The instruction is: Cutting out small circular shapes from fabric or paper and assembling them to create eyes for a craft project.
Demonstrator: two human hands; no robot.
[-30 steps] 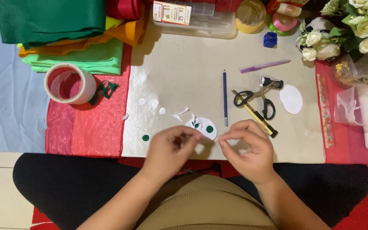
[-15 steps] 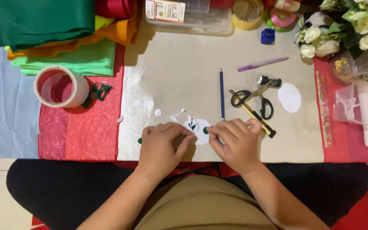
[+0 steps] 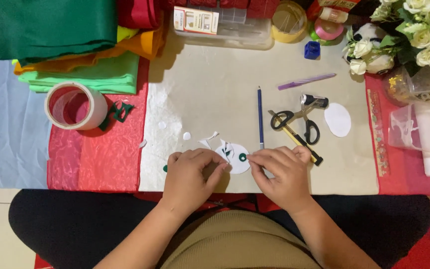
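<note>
White felt disc [image 3: 236, 160], flat, round

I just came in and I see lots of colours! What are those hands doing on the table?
A person sits at a table doing craft work. Both hands rest on a small white felt circle with dark green bits on it. The left hand steadies it, and the right hand pinches at a green dot near its edge. A blue pencil, black scissors, a tape roll and folded felt lie around.
</note>
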